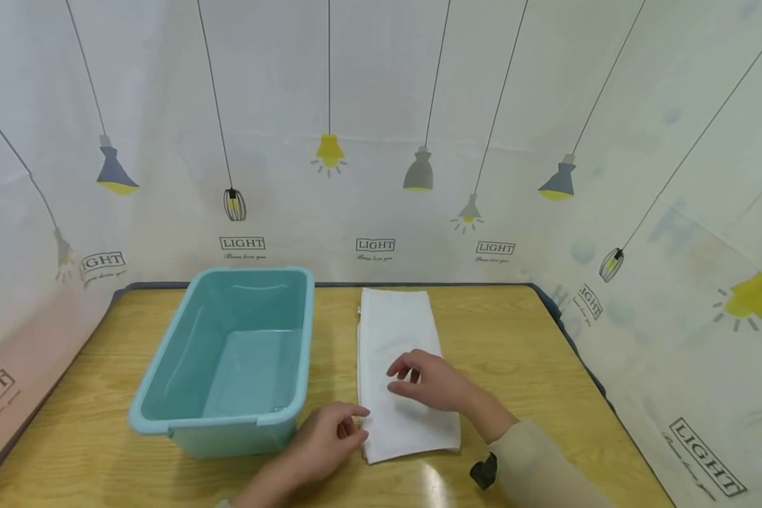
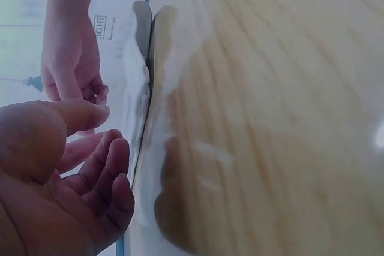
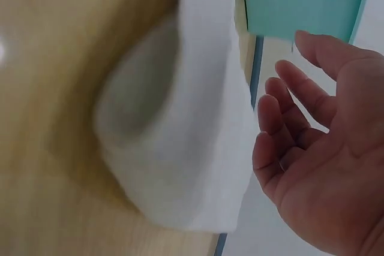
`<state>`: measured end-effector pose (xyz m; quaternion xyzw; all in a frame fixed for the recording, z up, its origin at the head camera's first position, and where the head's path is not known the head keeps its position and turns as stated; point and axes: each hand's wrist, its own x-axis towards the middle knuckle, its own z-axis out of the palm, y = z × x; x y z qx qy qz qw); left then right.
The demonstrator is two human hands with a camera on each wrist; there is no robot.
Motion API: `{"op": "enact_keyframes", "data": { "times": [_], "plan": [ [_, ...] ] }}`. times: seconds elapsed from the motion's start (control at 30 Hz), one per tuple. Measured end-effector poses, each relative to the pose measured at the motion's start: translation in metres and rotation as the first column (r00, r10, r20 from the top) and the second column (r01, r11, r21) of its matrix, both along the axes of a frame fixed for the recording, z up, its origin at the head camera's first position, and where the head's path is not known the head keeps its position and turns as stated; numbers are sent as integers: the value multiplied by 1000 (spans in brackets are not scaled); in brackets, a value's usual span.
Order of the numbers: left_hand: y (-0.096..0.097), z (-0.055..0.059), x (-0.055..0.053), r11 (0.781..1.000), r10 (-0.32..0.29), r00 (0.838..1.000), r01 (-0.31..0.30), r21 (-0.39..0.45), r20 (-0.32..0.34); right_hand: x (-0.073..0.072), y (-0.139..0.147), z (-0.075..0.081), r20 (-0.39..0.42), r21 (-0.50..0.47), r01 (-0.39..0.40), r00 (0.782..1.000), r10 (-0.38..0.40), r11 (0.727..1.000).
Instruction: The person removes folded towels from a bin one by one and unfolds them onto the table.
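A white folded cloth [image 1: 396, 317] lies lengthwise on the table, its layers stacked flat. Above its middle hovers my right hand [image 1: 428, 381], fingers loosely bent and holding nothing. My left hand [image 1: 327, 437] is at the cloth's near left edge, with thumb and fingers apart; whether a fingertip touches the edge I cannot tell. In the left wrist view the left hand [image 2: 72, 178] has relaxed fingers beside the thin side of the cloth [image 2: 137, 82]. The right wrist view shows a rounded fold of the cloth [image 3: 198, 118] near the empty right hand [image 3: 318, 142].
Left of the cloth stands a light blue plastic tub [image 1: 241, 423] with nothing in it, close to my left hand. The wooden table [image 1: 502, 339] meets a printed curtain [image 1: 381, 197] at its back and sides. A black band [image 1: 484, 471] is at my right wrist.
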<state>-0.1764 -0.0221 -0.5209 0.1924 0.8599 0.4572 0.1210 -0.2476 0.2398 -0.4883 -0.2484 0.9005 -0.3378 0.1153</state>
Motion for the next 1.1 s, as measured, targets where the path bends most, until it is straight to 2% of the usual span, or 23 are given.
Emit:
{"op": "enact_keyframes", "data": {
  "times": [0.1, 0.2, 0.27, 0.4, 0.73, 1.1],
  "plan": [
    [-1, 2, 2, 1000, 2, 1000, -2, 4, -4, 17, -5, 0, 7, -19, -70, 997, 70, 997],
    [-2, 2, 4, 1000, -3, 1000, 3, 8, -26, 30, -10, -2, 38, -25, -105, 994, 106, 994],
    [-2, 2, 5, 1000, -2, 999, 3, 13, -43, 36, -13, -4, 63, -20, -124, 990, 125, 992],
    [-2, 1, 7, 1000, -3, 999, 4, 25, -38, 45, -17, -13, 106, -12, -168, 980, 168, 986],
    [-4, -1, 9, 999, -2, 1000, 2, 48, 7, 51, -19, -28, 77, 45, -193, 979, 189, 980],
    [-1, -1, 11, 995, 40, 998, -43, 90, 40, 52, -17, -33, 43, -38, -155, 987, 157, 987]
  ]
}}
